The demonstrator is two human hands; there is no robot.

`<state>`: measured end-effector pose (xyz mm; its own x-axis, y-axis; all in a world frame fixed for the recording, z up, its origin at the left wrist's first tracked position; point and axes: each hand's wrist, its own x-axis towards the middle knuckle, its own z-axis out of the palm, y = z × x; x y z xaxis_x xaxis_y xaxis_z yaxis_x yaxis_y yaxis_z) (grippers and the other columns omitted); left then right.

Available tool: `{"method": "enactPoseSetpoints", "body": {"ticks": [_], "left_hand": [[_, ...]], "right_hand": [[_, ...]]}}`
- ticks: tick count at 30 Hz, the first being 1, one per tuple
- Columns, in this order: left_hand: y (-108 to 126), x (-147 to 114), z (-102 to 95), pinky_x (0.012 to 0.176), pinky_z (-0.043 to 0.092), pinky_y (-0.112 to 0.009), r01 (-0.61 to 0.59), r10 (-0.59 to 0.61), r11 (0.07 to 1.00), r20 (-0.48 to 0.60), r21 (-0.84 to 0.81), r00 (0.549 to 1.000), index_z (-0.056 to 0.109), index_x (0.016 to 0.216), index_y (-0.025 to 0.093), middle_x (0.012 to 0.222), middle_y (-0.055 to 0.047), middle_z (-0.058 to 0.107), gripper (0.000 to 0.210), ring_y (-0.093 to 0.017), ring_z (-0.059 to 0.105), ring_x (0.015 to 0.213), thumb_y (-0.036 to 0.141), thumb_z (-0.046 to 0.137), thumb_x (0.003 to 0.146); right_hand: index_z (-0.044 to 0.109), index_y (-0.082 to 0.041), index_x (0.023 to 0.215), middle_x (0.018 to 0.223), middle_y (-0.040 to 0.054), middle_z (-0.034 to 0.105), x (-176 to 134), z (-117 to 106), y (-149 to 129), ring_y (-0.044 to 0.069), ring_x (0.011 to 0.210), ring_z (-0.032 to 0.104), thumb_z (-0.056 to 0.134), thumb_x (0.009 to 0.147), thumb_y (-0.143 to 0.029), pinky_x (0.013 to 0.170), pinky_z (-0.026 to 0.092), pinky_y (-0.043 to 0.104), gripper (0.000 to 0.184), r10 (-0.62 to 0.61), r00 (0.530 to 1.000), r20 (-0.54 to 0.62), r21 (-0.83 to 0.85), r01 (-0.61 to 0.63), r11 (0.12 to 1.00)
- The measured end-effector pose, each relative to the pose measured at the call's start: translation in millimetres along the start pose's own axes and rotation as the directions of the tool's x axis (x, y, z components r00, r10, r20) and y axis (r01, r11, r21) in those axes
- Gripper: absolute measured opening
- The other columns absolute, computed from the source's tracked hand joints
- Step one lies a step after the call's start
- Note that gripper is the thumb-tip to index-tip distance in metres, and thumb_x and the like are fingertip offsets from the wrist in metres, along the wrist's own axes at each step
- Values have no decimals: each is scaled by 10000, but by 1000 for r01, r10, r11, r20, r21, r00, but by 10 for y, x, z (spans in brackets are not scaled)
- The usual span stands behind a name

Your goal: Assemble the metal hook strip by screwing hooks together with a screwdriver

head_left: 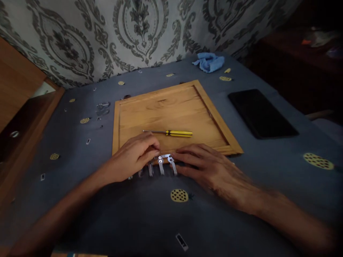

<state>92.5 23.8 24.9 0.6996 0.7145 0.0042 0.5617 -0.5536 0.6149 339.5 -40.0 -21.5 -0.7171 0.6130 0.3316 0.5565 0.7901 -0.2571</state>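
Observation:
A metal hook rail (160, 159) with several hooks lies along the near edge of a framed wooden board (160, 101). Bright screw heads show on its plate. My left hand (134, 157) is closed in a pinch just above the rail, over the board's near edge. What its fingertips hold is too small to make out. At the rail's right end, my right hand (209, 167) has its fingers against the plate and the last hook, holding it against the board. A yellow and black screwdriver (177, 133) rests on the board beyond both hands, its shaft pointing left.
A black tablet-like slab (262, 112) lies right of the board on the blue patterned tablecloth (128, 221). A crumpled blue cloth (209, 63) sits at the back. Clear plastic packaging (103, 108) and small dark bits lie to the left. A wooden cabinet (24, 96) borders the table's left side.

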Motion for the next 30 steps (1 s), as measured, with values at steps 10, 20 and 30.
{"method": "enactPoseSetpoints", "body": {"ticks": [10,20,30], "left_hand": [[-140,22,21,811,501,-321,34,-34,999,-9,39,999,576,877,215,917,-10,645,105,-182,625,880,187,538,971],[-406,-108,-247,827,496,-332,147,-109,961,-171,233,979,595,873,219,897,-17,636,100,-197,609,874,198,533,948],[-1197,-587,-457,683,468,-299,498,-325,850,-570,174,754,603,877,219,827,-19,696,130,-186,618,728,270,500,938]], "right_hand": [[715,-260,1203,1280,37,735,-2,-11,3,228,1226,609,473,1019,-173,1030,529,468,316,37,999,30,51,-39,998],[650,-349,1371,1355,33,704,-124,94,111,251,1278,601,449,1044,-371,1041,541,514,384,61,998,15,190,-62,980],[434,-403,1555,1403,28,681,-274,354,334,284,1276,634,451,1019,-429,977,589,511,537,-86,991,-106,100,97,990]]}}
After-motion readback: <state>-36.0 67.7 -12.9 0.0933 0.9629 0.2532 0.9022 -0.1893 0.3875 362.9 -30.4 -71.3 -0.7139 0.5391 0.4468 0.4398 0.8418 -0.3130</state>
